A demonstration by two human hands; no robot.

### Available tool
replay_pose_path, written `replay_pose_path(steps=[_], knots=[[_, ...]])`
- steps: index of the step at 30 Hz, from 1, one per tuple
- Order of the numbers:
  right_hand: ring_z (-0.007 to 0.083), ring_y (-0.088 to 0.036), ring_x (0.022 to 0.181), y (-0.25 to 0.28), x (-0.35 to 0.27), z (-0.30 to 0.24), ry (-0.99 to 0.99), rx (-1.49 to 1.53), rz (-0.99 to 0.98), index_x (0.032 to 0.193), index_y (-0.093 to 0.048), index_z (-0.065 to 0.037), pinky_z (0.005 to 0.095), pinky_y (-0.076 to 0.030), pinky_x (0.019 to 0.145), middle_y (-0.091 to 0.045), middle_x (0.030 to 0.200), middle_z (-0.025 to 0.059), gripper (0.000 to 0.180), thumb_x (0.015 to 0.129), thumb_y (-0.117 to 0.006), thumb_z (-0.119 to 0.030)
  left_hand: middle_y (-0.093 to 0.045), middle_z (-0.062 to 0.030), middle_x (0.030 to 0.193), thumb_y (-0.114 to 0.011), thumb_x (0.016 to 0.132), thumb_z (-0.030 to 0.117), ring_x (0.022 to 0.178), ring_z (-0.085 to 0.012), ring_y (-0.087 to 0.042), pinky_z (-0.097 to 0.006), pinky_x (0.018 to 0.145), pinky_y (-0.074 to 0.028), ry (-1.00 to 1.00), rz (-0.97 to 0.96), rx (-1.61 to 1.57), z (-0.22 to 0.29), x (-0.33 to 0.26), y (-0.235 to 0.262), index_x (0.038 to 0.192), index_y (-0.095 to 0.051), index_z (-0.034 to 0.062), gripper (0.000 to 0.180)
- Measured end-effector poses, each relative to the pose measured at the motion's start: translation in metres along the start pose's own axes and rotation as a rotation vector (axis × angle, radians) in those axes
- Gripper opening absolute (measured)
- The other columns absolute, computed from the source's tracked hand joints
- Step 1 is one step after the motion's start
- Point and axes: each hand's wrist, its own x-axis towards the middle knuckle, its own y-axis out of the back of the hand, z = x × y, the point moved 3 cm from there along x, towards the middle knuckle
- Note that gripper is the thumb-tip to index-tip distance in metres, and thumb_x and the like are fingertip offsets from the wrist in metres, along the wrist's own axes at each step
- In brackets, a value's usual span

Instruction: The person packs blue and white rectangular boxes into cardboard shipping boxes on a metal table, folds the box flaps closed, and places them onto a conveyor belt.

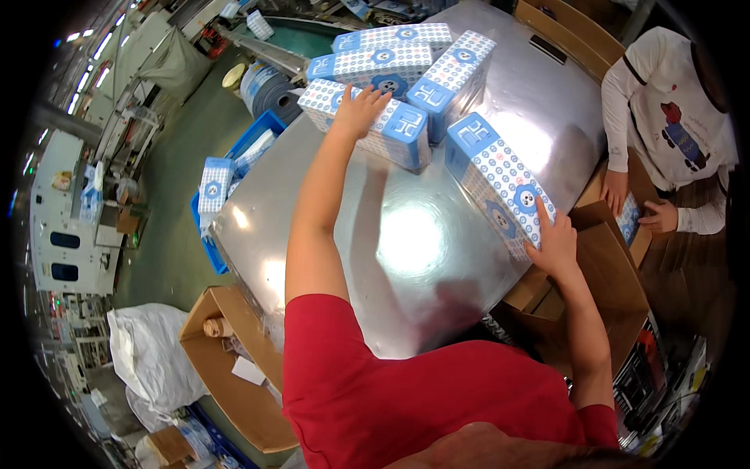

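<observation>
My left hand (361, 112) lies on top of a long blue-and-white patterned box (391, 125), its fingers spread over the upper face. My right hand (555, 241) grips the near end of another such box (500, 180), thumb on one side and fingers on the top. That box slants across the metal table (375, 289) toward the right. Behind my left hand lie more boxes of the same print: one standing at an angle (453, 82), and two side by side, a nearer box (371, 66) and a farther box (394, 35).
Open cardboard cartons stand at the lower right (605, 270) and lower left (207, 367). A blue crate (207, 242) with similar boxes sits left of the table. At the right, a person in white (664, 102) has both hands at a carton. A dark phone-like slab (548, 49) lies at the far edge.
</observation>
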Motion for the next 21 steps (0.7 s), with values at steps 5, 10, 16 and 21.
replay_pose_path(steps=[5, 10, 16, 21], knots=[[0.0373, -0.046, 0.098, -0.007, -0.004, 0.000, -0.079, 0.007, -0.118, 0.143, -0.022, -0.015, 0.0455, -0.042, 0.078, -0.043, 0.110, 0.0235, 0.094, 0.064, -0.070, -0.034, -0.053, -0.0094, 0.109, -0.075, 0.056, 0.021, 0.108, -0.0286, -0.049, -0.048, 0.092, -0.035, 0.004, -0.069, -0.246, 0.029, -0.004, 0.023, 0.127, -0.042, 0.0159, 0.079], [0.0376, -0.049, 0.092, -0.019, -0.011, -0.006, -0.137, 0.108, -0.284, 0.144, -0.013, -0.010, 0.0434, -0.047, 0.072, -0.043, 0.108, 0.0230, 0.103, 0.064, -0.071, -0.039, -0.053, -0.0109, 0.111, -0.076, 0.051, 0.024, 0.107, -0.0317, -0.049, -0.048, 0.083, -0.042, 0.316, -0.252, -0.256, -0.015, -0.097, 0.004, 0.127, -0.041, 0.0171, 0.084], [0.0337, -0.060, 0.079, -0.015, -0.021, -0.002, 0.130, 0.267, -0.467, 0.139, -0.027, -0.005, 0.0391, -0.049, 0.068, -0.055, 0.096, 0.0187, 0.096, 0.063, -0.075, -0.039, -0.050, -0.0142, 0.121, -0.081, 0.051, 0.026, 0.115, -0.0360, -0.046, -0.048, 0.089, -0.045, 0.695, -0.503, -0.309, -0.078, -0.239, -0.026, 0.136, -0.032, 0.0204, 0.098], [0.0304, -0.046, 0.115, 0.023, 0.032, -0.016, 0.607, 0.121, -0.212, 0.126, -0.048, -0.012, 0.0420, -0.037, 0.096, -0.050, 0.119, 0.0145, 0.073, 0.059, -0.077, -0.019, -0.046, -0.0171, 0.127, -0.084, 0.046, 0.014, 0.118, -0.0372, -0.044, -0.044, 0.094, -0.043, 0.915, -0.569, -0.354, -0.110, -0.348, -0.056, 0.138, -0.028, 0.0174, 0.108]])
